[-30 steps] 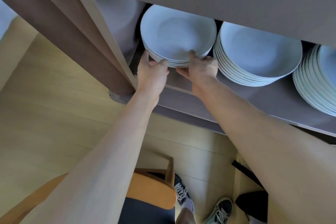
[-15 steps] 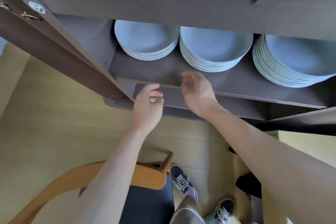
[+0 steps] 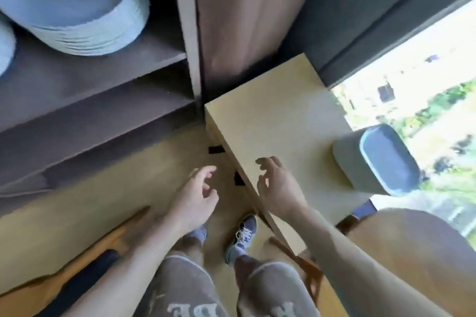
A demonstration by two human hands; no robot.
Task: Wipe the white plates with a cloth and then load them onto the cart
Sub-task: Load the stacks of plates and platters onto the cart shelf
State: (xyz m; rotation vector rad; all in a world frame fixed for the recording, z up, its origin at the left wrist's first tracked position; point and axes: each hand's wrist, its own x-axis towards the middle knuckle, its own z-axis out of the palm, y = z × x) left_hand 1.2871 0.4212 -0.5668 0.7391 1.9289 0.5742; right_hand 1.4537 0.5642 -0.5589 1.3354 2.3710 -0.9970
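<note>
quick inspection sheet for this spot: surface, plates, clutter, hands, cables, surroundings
surface: light wooden table, picture blurred by motion
job's things: stack of white plates on the dark shelf; edge of a second stack at far left; no cloth seen
clutter: grey tub on the table's window end
hands: left hand and right hand both hold nothing, fingers loosely curled; left over the floor, right over the table edge
cables: nothing seen
surroundings: wooden chair at lower left, window at right
</note>
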